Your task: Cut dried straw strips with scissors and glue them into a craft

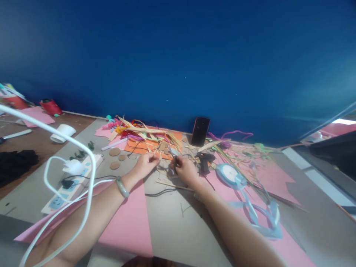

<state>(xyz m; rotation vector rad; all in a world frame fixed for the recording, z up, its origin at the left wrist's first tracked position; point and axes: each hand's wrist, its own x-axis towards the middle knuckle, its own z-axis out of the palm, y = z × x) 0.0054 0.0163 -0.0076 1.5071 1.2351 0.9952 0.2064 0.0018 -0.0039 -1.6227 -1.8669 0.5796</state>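
My left hand lies on the grey table with its fingers curled, pinching something small and pale at about the middle of the table; a green bangle sits on that wrist. My right hand is closed next to it, fingers gripping a small thin item that looks like scissors or a strip; I cannot make it out. Both hands rest at the near edge of a heap of dried straw strips and coloured pipe cleaners on orange paper.
A black phone leans on the blue wall. A light blue ribbon roll trails ribbon to the right over pink paper. A black glue gun, brown card discs, a power strip, a white cable and a white cup lie at left.
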